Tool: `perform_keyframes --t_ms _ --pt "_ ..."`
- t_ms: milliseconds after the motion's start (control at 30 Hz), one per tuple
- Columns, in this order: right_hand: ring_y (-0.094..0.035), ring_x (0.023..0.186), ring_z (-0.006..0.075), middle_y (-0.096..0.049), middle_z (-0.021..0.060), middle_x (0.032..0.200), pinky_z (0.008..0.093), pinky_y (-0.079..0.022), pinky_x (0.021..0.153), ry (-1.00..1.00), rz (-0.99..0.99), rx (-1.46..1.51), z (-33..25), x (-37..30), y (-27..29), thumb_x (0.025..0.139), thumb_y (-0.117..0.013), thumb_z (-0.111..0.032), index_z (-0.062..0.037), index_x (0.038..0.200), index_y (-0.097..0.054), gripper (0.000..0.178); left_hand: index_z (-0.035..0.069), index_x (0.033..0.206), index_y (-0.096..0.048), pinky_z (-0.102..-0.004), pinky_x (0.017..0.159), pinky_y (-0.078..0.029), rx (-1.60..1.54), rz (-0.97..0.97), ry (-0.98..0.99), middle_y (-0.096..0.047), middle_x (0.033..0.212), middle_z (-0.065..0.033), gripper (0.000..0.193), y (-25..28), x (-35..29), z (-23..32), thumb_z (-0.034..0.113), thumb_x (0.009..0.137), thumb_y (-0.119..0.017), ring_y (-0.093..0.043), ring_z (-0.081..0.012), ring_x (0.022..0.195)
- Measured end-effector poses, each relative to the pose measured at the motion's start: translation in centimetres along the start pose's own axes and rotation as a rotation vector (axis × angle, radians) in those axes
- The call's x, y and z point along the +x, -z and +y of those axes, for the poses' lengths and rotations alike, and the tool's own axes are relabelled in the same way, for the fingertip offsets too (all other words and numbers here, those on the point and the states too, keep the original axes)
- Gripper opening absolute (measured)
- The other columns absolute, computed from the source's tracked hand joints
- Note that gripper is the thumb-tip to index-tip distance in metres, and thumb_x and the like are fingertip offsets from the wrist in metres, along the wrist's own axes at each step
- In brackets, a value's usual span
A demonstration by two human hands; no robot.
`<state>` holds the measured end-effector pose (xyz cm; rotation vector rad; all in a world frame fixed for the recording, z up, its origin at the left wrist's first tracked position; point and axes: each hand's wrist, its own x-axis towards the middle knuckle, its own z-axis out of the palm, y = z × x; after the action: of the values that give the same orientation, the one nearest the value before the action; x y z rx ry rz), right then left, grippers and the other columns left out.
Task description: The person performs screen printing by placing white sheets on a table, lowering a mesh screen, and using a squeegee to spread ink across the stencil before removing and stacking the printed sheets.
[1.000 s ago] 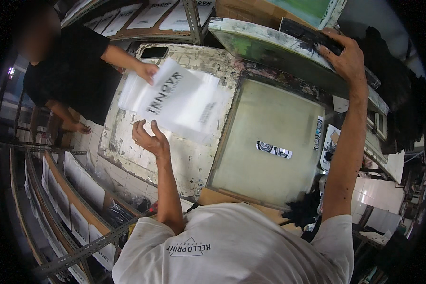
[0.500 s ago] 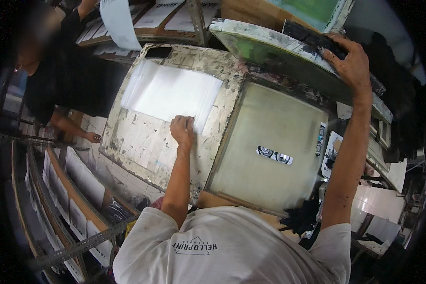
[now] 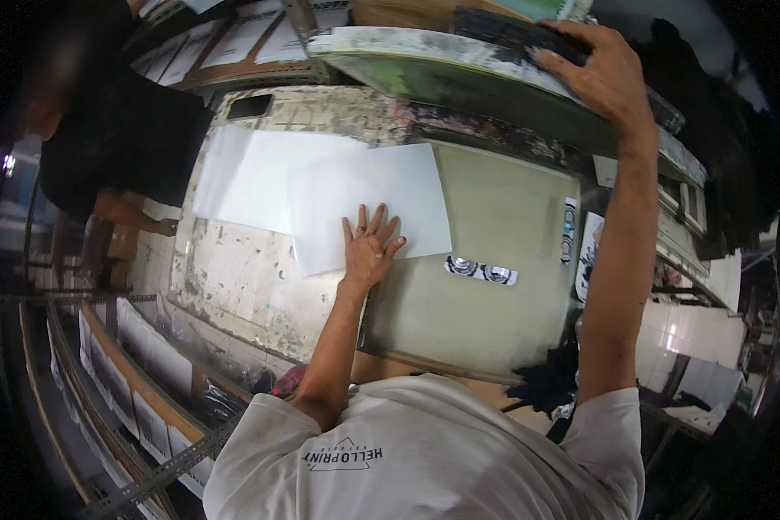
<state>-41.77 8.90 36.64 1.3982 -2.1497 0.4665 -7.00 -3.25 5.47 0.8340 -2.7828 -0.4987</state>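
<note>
My left hand [image 3: 373, 247] lies flat with spread fingers on a white sheet [image 3: 334, 195]. That sheet straddles two surfaces, its left part overlapping a pile of white sheets [image 3: 251, 178] on the stained table [image 3: 225, 269], its right part over a pale greenish printing bed [image 3: 468, 325]. At the upper right, my right hand [image 3: 602, 78] grips a dark, ink-covered squeegee [image 3: 503, 33] along the edge of a tilted, raised screen frame [image 3: 399, 43]. How its fingers wrap behind is partly hidden. A patterned black-and-white strip [image 3: 482, 270] sits on the bed.
Another patterned strip [image 3: 568, 230] lines the bed's right edge. A black phone-like slab [image 3: 250, 106] rests at the table's far left corner. A person in dark clothes [image 3: 126, 121] stands left. Metal racks with boards [image 3: 139, 381] fill the lower left; dark crumpled cloth [image 3: 546, 381] lies near my right arm.
My left hand has gone from pinching at the pile's edge to lying spread on a sheet, which has shifted right onto the bed. The right hand keeps its hold; the view has shifted.
</note>
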Motion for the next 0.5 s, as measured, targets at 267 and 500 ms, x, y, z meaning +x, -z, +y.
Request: perform_keyframes --t_ms 267,500 --pt "-0.071 0.094 0.0342 -0.075 0.0192 0.100 0.0414 -0.054 0.088 -0.154 -0.101 0.271 -2.8 1.1 2.8 0.073 -0.080 -0.041 -0.0066 0.102 -0.078 0.045 0.022 0.145 -0.054 -0.0641 0.121 -0.007 -0.167 -0.145 -0.358 -0.030 0.164 -0.0057 0.053 -7.8 6.9 9.2 0.040 0.096 -0.060 -0.018 -0.0393 0.152" --pt "-0.071 0.095 0.0357 -0.075 0.0195 0.099 0.0417 -0.055 0.088 -0.211 -0.117 0.207 -3.4 0.9 3.8 0.074 -0.081 -0.043 -0.0070 0.104 -0.077 0.047 0.023 0.145 -0.053 -0.0627 0.122 -0.007 -0.140 -0.201 -0.458 -0.031 0.163 -0.0048 0.055 -10.8 7.8 16.9 0.039 0.094 -0.064 -0.017 -0.0347 0.153"
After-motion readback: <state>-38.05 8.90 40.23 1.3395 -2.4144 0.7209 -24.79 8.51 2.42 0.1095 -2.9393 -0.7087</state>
